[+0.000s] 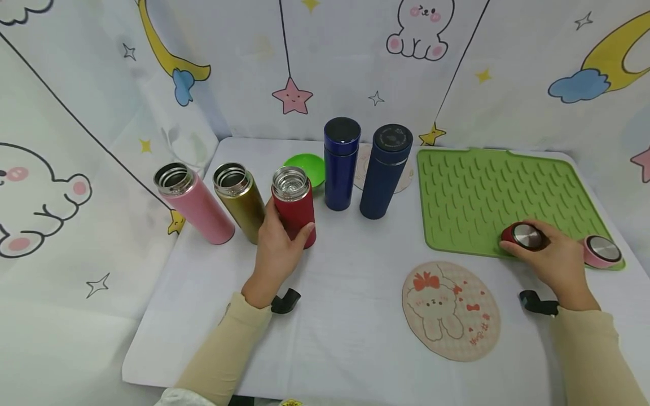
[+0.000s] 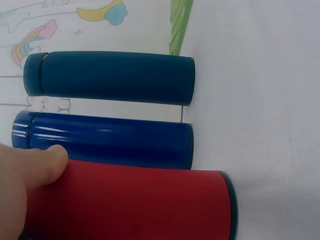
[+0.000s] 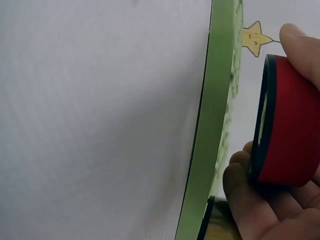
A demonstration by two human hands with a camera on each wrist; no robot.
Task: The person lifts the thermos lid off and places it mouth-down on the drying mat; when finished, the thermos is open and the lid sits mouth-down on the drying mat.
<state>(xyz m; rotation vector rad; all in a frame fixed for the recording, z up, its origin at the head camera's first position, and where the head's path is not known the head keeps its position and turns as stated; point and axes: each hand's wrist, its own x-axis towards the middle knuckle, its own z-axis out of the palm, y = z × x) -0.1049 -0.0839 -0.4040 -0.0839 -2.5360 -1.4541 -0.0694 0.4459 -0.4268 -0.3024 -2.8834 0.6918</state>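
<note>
My left hand [image 1: 278, 239] grips a red thermos flask [image 1: 297, 210], whose steel mouth is uncovered. Its thumb lies along the flask's side in the left wrist view. Over the front edge of a green ridged mat [image 1: 472, 197], my right hand [image 1: 556, 262] holds a red flask lid [image 1: 527, 235] with a silver disc on top, between thumb and fingers. A pink lid [image 1: 602, 251] sits on the mat's front right corner, just beyond that hand. Left of the red flask stand a lidless gold flask [image 1: 244, 203] and a lidless pink flask [image 1: 200, 208].
A glossy blue flask [image 1: 341, 169] and a dark blue flask [image 1: 384, 177], both capped, stand right of the red one. Behind lies a bright green dish [image 1: 307, 166]. A round bunny coaster [image 1: 452, 310] lies in front of the mat. The right wrist view catches something gold [image 3: 222, 227] beside the mat edge.
</note>
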